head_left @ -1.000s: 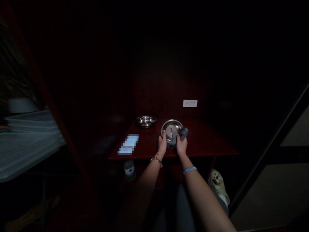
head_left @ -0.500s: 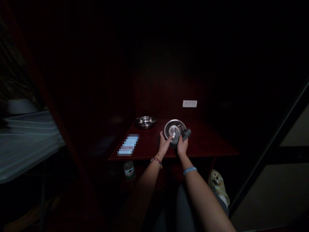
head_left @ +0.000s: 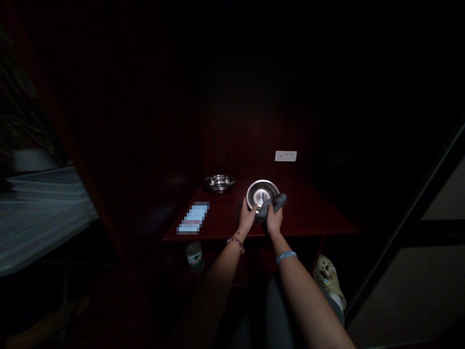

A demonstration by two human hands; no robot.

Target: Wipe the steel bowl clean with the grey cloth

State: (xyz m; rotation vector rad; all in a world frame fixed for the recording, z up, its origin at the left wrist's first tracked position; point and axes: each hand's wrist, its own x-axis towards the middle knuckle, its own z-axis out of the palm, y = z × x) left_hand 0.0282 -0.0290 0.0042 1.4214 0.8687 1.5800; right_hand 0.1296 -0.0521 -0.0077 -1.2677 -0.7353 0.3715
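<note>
My left hand (head_left: 247, 218) grips the steel bowl (head_left: 260, 193) by its near-left rim, while my right hand (head_left: 274, 219) clamps a grey cloth (head_left: 279, 201) against its near-right edge

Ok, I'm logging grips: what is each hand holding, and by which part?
The left hand holds the bowl by its near left side; the right hand grips the cloth by its bunched middle, against the bowl's near right edge.

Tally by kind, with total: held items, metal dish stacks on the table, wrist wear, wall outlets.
Metal bowl: 1
Grey cloth: 1
Dish stack: 1 (pieces unclear)
Beaded bracelet: 1
Blue wristband: 1
Wall outlet: 1
Total: 6
</note>
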